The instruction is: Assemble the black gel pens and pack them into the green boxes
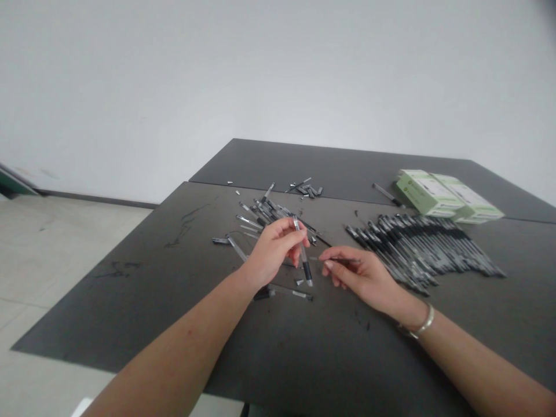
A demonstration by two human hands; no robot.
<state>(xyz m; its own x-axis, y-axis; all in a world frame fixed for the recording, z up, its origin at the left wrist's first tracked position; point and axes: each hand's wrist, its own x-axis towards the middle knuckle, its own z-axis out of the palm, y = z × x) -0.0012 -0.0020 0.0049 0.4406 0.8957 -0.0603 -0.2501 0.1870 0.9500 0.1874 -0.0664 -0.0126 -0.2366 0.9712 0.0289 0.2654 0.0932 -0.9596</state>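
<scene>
Pen (307, 269) hung tilted in pinch of left hand (280, 242) over counter (165, 307); right hand (358, 272) pinched thin rod (346, 260), seemingly refill, near pen's lower half — light fingertip hold risked letting rod slip among loose pen parts (260, 213).

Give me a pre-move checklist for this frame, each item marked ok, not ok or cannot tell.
1. Left hand grips the pen barrel: ok, between thumb and fingers.
2. Right hand holds the thin dark piece: ok.
3. Barrel and thin piece clear of each other: cannot tell from this angle.
4. Lined-up pens separate from the loose parts: ok, with bare tabletop between.
5. Loose parts in order: not ok, scattered.
6. Contents of the green boxes: cannot tell.
</scene>
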